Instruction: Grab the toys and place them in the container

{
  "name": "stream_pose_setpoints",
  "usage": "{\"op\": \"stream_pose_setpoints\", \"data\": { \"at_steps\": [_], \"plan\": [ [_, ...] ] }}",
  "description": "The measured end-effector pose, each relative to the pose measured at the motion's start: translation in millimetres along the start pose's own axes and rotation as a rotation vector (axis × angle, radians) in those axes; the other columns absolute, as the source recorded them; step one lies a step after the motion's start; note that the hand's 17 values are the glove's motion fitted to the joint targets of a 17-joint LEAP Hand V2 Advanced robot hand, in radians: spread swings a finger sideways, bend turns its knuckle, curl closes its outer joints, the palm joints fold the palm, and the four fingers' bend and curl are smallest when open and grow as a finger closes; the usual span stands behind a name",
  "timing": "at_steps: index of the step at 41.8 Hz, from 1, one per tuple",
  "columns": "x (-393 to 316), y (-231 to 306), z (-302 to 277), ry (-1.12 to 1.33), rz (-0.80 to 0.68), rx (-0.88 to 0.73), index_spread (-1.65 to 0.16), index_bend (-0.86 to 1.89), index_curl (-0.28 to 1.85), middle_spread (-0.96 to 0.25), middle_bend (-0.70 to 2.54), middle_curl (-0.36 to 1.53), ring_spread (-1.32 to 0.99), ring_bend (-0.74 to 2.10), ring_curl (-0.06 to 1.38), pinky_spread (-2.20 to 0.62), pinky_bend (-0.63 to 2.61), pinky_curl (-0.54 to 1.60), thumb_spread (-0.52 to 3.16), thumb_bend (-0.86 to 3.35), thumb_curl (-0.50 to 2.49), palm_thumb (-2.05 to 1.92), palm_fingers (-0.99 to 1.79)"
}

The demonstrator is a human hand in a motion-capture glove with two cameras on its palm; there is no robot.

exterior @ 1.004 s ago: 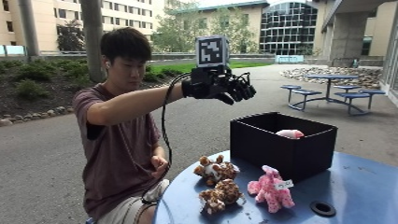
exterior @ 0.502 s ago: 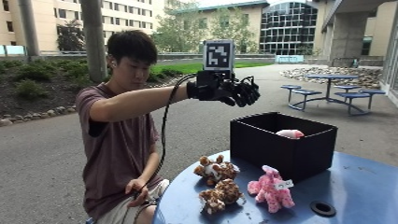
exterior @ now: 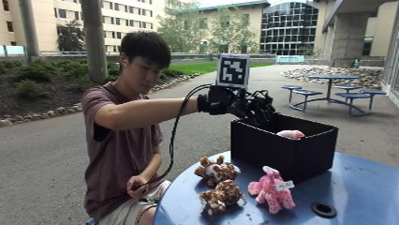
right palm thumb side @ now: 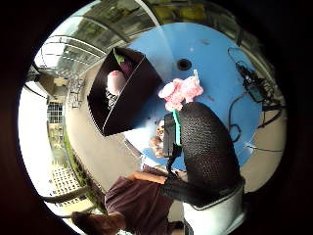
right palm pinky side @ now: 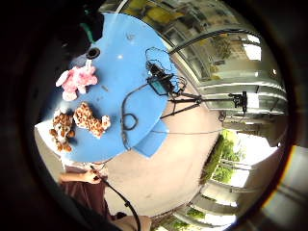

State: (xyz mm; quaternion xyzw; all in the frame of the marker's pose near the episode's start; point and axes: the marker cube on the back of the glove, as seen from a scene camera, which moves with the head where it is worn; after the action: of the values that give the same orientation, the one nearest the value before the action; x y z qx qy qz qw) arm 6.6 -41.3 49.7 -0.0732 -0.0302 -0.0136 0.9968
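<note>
Hovering in the upper centre of the outside view, the gloved right hand (exterior: 252, 105) hangs above the near left rim of the black container (exterior: 284, 147); fingers relaxed and pointing downward, holding nothing.

Container: black, open-topped, standing on the round blue table (exterior: 349, 187) at centre right of the outside view. One pink toy (exterior: 291, 134) lies inside it, showing just above the far rim.

Toys on the table, all apart from the hand and below it:
- pink plush animal (exterior: 272, 189), lower centre right, in front of the container, with a white tag.
- brown-and-white plush (exterior: 215, 169), lower centre, just beside the container's left front corner.
- spotted brown plush (exterior: 219, 197), lower centre, near the table edge, close beside the other brown one.

Bare left hand (exterior: 138, 183): lower left, resting at the person's lap by a black cable.

Thumb side palm view: looks down into the container (right palm thumb side: 122, 100), showing the pink toy (right palm thumb side: 115, 82) and a darker item beside it that cannot be identified; the pink plush animal (right palm thumb side: 182, 92) lies on the blue top beside the box. A gloved finger (right palm thumb side: 208, 147) fills the lower centre.

Little finger side palm view: shows no container; shows the pink plush animal (right palm pinky side: 76, 80), the spotted brown plush (right palm pinky side: 90, 120) and the brown-and-white plush (right palm pinky side: 61, 130) together on the table (right palm pinky side: 125, 53).
</note>
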Motion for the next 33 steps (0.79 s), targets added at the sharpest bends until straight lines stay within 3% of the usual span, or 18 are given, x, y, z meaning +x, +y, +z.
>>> {"op": "stream_pose_setpoints", "data": {
  "at_steps": [6,11,21,33],
  "plan": [
    [2.2,-17.8,17.2,-0.013,-0.040,-0.032,-0.21,0.05,0.08,-0.07,0.31,0.30,-0.19,0.83,0.30,-0.15,1.07,0.37,1.48,0.00,0.21,-0.02,-0.19],
    [-13.8,-41.6,38.7,-0.046,0.032,-0.094,-0.21,0.07,0.09,-0.06,0.28,0.31,-0.16,0.74,0.28,-0.12,1.04,0.36,1.46,-0.02,0.22,-0.02,-0.24],
    [-46.1,-83.7,118.9,0.107,-0.167,-0.267,-0.21,0.05,0.11,-0.04,0.17,0.31,-0.10,0.49,0.22,-0.05,0.92,0.33,1.38,-0.01,0.25,0.00,-0.34],
    [-62.6,-119.2,204.3,0.080,-0.185,-0.364,-0.22,0.02,0.09,-0.03,0.11,0.28,-0.05,0.43,0.22,-0.02,0.94,0.34,1.35,0.04,0.31,0.15,-0.26]
  ]
}}
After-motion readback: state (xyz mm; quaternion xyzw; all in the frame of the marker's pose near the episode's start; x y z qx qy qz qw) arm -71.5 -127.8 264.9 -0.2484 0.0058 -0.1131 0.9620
